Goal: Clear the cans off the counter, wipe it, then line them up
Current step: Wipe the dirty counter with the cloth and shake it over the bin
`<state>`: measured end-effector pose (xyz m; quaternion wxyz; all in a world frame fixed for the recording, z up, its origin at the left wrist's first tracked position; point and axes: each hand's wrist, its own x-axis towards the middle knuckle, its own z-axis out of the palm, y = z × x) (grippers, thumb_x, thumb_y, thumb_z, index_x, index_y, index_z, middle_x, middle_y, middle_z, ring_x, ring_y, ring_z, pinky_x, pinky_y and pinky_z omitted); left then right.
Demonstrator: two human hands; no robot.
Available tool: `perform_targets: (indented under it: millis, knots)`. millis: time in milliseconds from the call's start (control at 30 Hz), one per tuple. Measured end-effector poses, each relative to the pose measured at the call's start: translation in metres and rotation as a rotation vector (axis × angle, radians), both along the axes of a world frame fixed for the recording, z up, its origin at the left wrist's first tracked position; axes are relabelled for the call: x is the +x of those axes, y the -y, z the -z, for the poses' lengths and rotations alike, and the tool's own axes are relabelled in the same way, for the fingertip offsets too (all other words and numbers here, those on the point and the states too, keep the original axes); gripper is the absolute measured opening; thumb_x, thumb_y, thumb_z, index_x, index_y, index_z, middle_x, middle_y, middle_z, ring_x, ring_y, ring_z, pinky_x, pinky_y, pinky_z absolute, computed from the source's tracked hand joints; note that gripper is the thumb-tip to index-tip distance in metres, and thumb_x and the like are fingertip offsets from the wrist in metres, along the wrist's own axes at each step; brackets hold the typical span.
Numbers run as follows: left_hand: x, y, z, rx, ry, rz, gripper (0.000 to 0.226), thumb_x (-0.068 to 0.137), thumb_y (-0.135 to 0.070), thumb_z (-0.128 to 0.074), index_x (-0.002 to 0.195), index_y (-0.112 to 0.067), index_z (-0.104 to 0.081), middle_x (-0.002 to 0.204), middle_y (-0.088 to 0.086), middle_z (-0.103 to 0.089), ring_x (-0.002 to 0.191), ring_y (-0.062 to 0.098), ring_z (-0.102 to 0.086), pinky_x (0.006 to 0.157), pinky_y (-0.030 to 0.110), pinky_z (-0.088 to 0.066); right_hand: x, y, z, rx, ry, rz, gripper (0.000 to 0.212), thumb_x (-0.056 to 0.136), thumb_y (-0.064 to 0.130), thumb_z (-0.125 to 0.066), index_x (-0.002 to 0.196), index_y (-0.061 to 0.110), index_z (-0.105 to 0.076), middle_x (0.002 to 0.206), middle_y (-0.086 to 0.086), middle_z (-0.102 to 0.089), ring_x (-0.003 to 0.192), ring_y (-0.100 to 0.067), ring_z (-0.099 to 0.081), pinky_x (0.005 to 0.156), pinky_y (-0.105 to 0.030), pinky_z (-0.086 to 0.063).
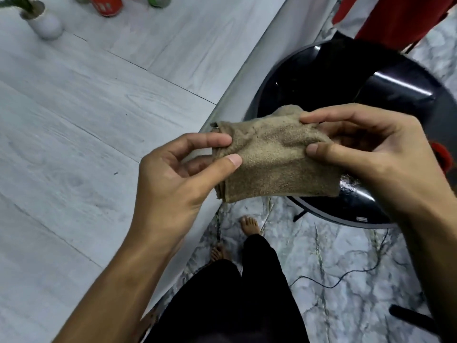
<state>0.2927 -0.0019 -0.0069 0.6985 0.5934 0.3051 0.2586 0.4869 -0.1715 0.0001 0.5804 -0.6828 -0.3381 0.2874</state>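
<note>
Head view looks down on a folded tan cloth [272, 159] stretched in the air between two bare hands, just past the right edge of the pale wood-grain counter [99, 107]. At the cloth's left end the left hand [173, 174] pinches it between thumb and forefinger, with the other fingers curled underneath. The right hand [371, 154] pinches the cloth's right end the same way, thumb on the near side and forefinger on the far side, its remaining fingers bent behind the fabric. The cloth hangs in several layers, its lower edge loose and touching nothing that can be made out. At the far left of the counter, cut off by the top of the frame, stand a red can [107, 6] and, to its right, a green can [158, 0]; both are upright and well apart from the hands. A small white plant pot [45, 23] stands left of the cans. Behind the cloth, to the right of the counter, is a round black table [346, 82] with a glossy top. Below, bare feet [249, 225] and black trousers [235, 293] show on a marble floor [333, 256], where a thin dark cable [346, 280] lies.
</note>
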Motion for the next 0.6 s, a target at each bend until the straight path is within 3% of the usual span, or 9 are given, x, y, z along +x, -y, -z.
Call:
perform_targets:
  millis: [100,200,367,467,567,600]
  knots:
    - [0.022,0.008,0.005,0.008,0.013,0.076,0.024,0.078,-0.005,-0.085,0.095,-0.02,-0.08,0.094,0.001,-0.08,0.083,0.014,-0.077,0.079,0.021,-0.058,0.007,0.023,0.005,0.003,0.015,0.091,0.032,0.081,0.008,-0.083,0.11,0.021,-0.078,0.099,-0.011,-0.073,0.083,-0.03,-0.057,0.078,-0.04,-0.051]
    - [0.04,0.017,0.012,0.0,0.008,0.134,0.024,0.078,-0.003,-0.084,0.097,-0.017,-0.078,0.095,0.0,-0.08,0.084,0.013,-0.077,0.08,0.021,-0.058,0.012,0.042,0.011,-0.006,0.027,0.159,0.033,0.081,0.012,-0.084,0.112,0.023,-0.078,0.097,-0.002,-0.072,0.081,-0.034,-0.056,0.08,-0.044,-0.051]
    - [0.066,0.029,0.026,-0.007,-0.023,0.199,0.022,0.077,-0.005,-0.083,0.096,-0.016,-0.078,0.101,0.001,-0.08,0.083,0.015,-0.077,0.079,0.021,-0.057,0.017,0.067,0.026,-0.025,0.036,0.25,0.034,0.082,0.008,-0.082,0.112,0.023,-0.077,0.101,-0.002,-0.072,0.083,-0.035,-0.06,0.083,-0.045,-0.053]
    - [0.084,0.036,0.038,-0.006,-0.039,0.241,0.022,0.077,-0.008,-0.084,0.094,-0.021,-0.079,0.101,0.001,-0.08,0.083,0.018,-0.077,0.079,0.025,-0.058,0.024,0.079,0.036,-0.029,0.028,0.317,0.035,0.081,0.005,-0.082,0.112,0.023,-0.078,0.099,-0.003,-0.071,0.079,-0.033,-0.058,0.079,-0.04,-0.053]
    - [0.1,0.043,0.052,0.015,-0.058,0.275,0.022,0.077,-0.01,-0.085,0.094,-0.022,-0.079,0.105,0.002,-0.079,0.085,0.021,-0.077,0.081,0.028,-0.059,0.032,0.089,0.049,-0.038,0.028,0.363,0.036,0.081,0.004,-0.081,0.112,0.023,-0.077,0.096,0.003,-0.068,0.074,-0.019,-0.053,0.072,-0.024,-0.051]
    - [0.106,0.045,0.057,0.018,-0.068,0.284,0.022,0.077,-0.011,-0.086,0.095,-0.023,-0.08,0.107,0.002,-0.079,0.085,0.022,-0.077,0.081,0.028,-0.059,0.035,0.092,0.054,-0.04,0.021,0.377,0.037,0.081,0.004,-0.081,0.112,0.022,-0.077,0.097,0.001,-0.068,0.074,-0.019,-0.052,0.072,-0.025,-0.051]
